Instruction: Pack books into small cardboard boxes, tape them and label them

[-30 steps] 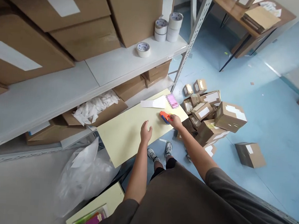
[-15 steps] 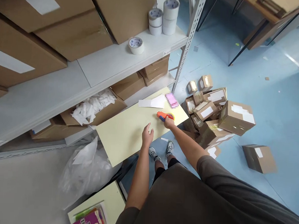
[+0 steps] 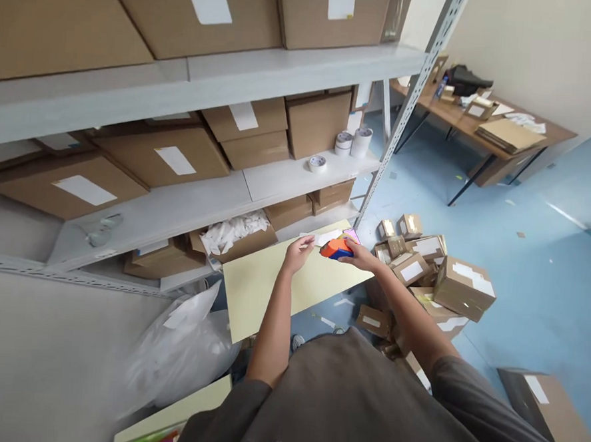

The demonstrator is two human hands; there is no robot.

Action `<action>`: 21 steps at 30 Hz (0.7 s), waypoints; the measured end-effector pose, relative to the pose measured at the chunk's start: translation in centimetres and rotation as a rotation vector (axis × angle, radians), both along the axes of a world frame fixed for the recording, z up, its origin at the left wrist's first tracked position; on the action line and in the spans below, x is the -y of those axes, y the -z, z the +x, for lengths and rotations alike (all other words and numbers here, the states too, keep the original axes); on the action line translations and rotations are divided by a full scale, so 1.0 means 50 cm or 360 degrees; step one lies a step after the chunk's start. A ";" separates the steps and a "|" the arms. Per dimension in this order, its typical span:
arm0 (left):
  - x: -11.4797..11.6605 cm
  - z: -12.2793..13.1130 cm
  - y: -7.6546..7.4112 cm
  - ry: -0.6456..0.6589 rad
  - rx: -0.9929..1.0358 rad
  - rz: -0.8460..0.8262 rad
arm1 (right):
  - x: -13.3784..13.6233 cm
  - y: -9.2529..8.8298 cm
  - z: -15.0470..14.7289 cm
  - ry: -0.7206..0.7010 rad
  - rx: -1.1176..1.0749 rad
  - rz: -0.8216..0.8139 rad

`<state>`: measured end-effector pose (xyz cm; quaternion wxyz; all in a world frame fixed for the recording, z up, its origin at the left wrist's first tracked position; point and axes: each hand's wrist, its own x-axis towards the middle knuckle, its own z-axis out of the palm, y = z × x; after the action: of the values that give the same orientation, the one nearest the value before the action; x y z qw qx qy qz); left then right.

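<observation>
My right hand (image 3: 357,255) is wrapped round an orange and blue tape dispenser (image 3: 334,249), held above the pale yellow tabletop (image 3: 266,279) with its front end toward the left. Close to that end is my left hand (image 3: 297,254), thumb and fingers pinched together; what lies between them, if anything, is too small to make out. Beyond both hands white paper strips (image 3: 328,236) lie on the tabletop, partly covered. A pink item (image 3: 352,235) lies near the far right corner, mostly hidden behind the dispenser and my right hand.
Metal shelving (image 3: 277,186) with cardboard boxes (image 3: 254,128) and white tape rolls (image 3: 318,164) stands behind the tabletop. Small cartons (image 3: 413,268) are heaped on the floor at right. A clear plastic bag (image 3: 182,354) hangs at left. A wooden table (image 3: 456,121) stands far right.
The view has tilted up, showing more shelving. My right hand has lifted the tape dispenser toward the middle. My left hand has gone from open fingers to a pinch near its front end.
</observation>
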<state>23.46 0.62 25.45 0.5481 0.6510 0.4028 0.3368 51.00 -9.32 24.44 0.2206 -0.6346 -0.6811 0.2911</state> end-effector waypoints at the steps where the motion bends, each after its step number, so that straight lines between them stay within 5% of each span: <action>1: -0.002 -0.009 -0.025 0.0104 0.0052 0.0009 | -0.001 -0.028 -0.004 -0.0076 -0.0063 0.0037; 5: 0.008 -0.053 -0.102 0.0369 0.0119 0.0105 | -0.008 -0.111 -0.036 -0.0243 -0.0206 0.0217; 9: 0.025 -0.096 -0.140 0.0303 0.0162 0.0251 | -0.024 -0.150 -0.084 -0.0239 -0.0237 0.0350; 21: 0.028 -0.190 -0.172 0.0208 0.0261 0.0213 | -0.062 -0.121 -0.199 -0.0177 -0.0438 0.0285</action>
<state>13.97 -0.79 34.07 0.5554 0.6813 0.2900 0.3785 41.08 -6.23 30.47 0.3510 -0.5279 -0.7017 0.3252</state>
